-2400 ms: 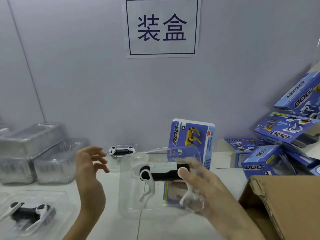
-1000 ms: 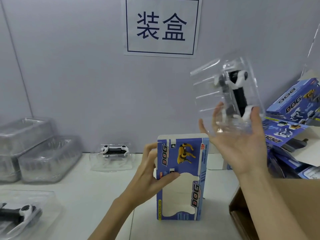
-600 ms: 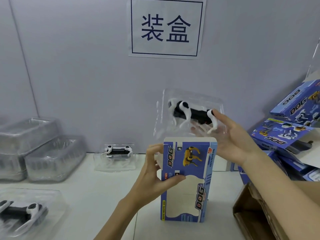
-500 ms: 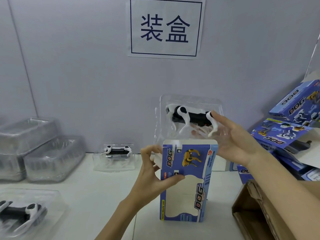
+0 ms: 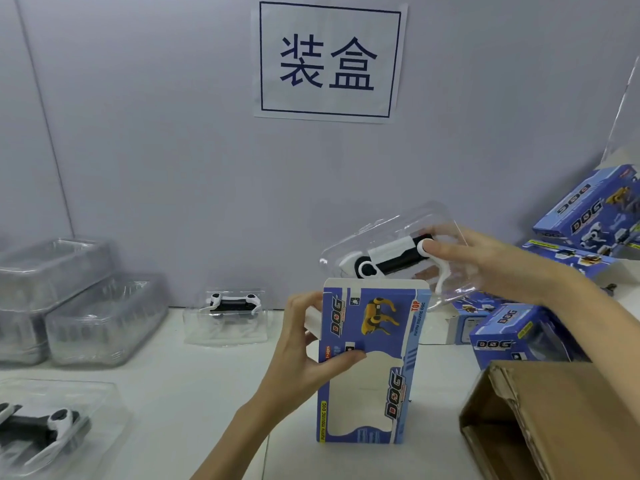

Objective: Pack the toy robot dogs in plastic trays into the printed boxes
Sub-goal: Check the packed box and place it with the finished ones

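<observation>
White tabletop point(image 5: 194, 382), grey wall point(image 5: 156, 133) — left hand point(image 5: 304, 344) pinches tall blue printed box point(image 5: 372, 365); right hand point(image 5: 485, 261), fingers seemingly spread, holds clear plastic tray point(image 5: 384, 237).

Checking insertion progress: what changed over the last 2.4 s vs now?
The left hand took hold of the printed box and stood it upright on the table. The right hand lifted the trayed robot dog from low over the table, swung it up, then brought it down tilted just above the box's open top. The trayed dogs at left stayed put.
</observation>
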A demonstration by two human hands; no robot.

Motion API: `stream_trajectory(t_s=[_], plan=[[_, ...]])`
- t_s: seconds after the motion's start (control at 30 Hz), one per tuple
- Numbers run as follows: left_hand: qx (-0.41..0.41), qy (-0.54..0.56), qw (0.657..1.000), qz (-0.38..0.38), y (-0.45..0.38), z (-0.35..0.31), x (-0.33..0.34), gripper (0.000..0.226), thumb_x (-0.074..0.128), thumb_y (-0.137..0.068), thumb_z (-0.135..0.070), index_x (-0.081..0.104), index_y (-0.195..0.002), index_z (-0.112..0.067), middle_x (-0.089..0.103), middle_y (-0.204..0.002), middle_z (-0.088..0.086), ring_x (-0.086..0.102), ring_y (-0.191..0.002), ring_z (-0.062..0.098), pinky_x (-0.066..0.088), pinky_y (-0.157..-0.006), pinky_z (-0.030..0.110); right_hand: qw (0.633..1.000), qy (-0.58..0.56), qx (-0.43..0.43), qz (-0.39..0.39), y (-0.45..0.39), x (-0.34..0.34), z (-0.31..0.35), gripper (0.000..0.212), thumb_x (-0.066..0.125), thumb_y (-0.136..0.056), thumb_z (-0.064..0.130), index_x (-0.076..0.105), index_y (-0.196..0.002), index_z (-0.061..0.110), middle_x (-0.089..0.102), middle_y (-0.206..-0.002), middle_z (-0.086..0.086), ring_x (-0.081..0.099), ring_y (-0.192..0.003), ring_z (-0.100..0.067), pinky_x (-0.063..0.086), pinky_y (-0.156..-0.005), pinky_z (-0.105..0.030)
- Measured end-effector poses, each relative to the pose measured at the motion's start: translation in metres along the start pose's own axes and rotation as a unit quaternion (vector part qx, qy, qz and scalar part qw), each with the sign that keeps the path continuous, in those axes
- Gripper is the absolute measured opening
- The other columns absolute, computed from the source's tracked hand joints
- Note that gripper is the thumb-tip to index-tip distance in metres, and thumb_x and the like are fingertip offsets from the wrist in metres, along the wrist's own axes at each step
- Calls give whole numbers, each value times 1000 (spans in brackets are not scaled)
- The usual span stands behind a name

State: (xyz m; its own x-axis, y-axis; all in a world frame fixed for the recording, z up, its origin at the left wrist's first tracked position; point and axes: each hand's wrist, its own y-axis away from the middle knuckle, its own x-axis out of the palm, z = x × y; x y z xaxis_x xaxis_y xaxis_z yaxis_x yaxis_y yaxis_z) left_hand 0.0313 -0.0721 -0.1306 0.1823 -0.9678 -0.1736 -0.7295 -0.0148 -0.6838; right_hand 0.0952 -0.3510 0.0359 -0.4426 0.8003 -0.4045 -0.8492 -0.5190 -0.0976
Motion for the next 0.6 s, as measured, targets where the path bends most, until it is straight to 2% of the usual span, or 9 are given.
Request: stream_trajectory(t_s=[0.03, 0.1, 0.13, 0.17, 0.3, 0.37, 0.47, 0.53, 0.6], plan=[[5, -10, 1000, 0, -1, 0, 0, 65, 85, -79, -57, 46, -131, -55, 47, -139, -17, 57, -131, 19, 58, -86, 19, 999, 33, -3, 13, 0, -5, 5, 53, 75, -90, 49, 56, -138, 37, 69, -135, 1, 70, -119, -26, 54, -98, -46], [7, -13, 1000, 5, -3, -1, -1, 59, 83, -77, -63, 52, -127, -56, 44, -138, -22, 52, -134, 12, 58, -84, 18, 993, 111, -2, 46, 1, -11, 19, 42, 72, -92, 49, 59, -131, 49, 72, -127, 10, 71, -115, -14, 57, -96, -35], [3, -8, 1000, 6, -3, -1, -2, 58, 83, -77, -63, 53, -126, -56, 44, -137, -23, 52, -134, 11, 58, -84, 18, 988, 141, 0, 67, 2, -12, 27, 38, 70, -94, 47, 60, -130, 51, 72, -126, 13, 70, -115, -9, 59, -93, -28], [-3, -3, 1000, 6, -3, 0, -1, 58, 84, -77, -61, 53, -125, -54, 46, -137, -22, 53, -133, 12, 58, -84, 19, 982, 165, 2, 90, 2, -12, 34, 38, 67, -95, 43, 61, -132, 49, 71, -128, 14, 69, -117, -7, 59, -94, -27], [-27, 25, 999, -12, 0, 2, 2, 79, 88, -77, -53, 35, -134, -43, 51, -133, -24, 63, -127, 15, 60, -87, 28, 955, 261, 26, 141, -3, -7, 60, 42, 65, -97, 38, 59, -139, 42, 70, -131, 7, 68, -119, -14, 57, -100, -38], [-25, 32, 999, -12, 0, 3, 2, 89, 89, -79, -46, 30, -145, -40, 51, -134, -18, 65, -125, 19, 60, -86, 26, 937, 305, 35, 165, -7, -3, 69, 47, 66, -95, 43, 57, -141, 45, 65, -140, 4, 64, -125, -18, 49, -110, -51], [-29, 21, 999, -6, -1, 0, 1, 74, 87, -81, -50, 40, -138, -48, 57, -135, -13, 66, -123, 23, 58, -89, 23, 929, 332, 31, 162, -12, 4, 76, 56, 70, -85, 55, 55, -139, 53, 61, -146, 6, 55, -137, -19, 40, -118, -54], [-31, 14, 999, -14, -1, 0, 0, 66, 85, -80, -56, 44, -131, -49, 58, -136, -10, 67, -122, 26, 60, -91, 31, 936, 324, 19, 136, -13, 7, 75, 65, 73, -80, 58, 52, -142, 54, 61, -145, 5, 55, -137, -21, 41, -117, -52], [-37, 13, 999, -16, -1, 1, 0, 64, 86, -80, -50, 45, -128, -49, 58, -136, -7, 67, -120, 29, 61, -91, 40, 947, 314, 3, 75, -10, 8, 67, 74, 77, -76, 61, 48, -143, 57, 60, -144, 4, 55, -136, -16, 44, -115, -41]])
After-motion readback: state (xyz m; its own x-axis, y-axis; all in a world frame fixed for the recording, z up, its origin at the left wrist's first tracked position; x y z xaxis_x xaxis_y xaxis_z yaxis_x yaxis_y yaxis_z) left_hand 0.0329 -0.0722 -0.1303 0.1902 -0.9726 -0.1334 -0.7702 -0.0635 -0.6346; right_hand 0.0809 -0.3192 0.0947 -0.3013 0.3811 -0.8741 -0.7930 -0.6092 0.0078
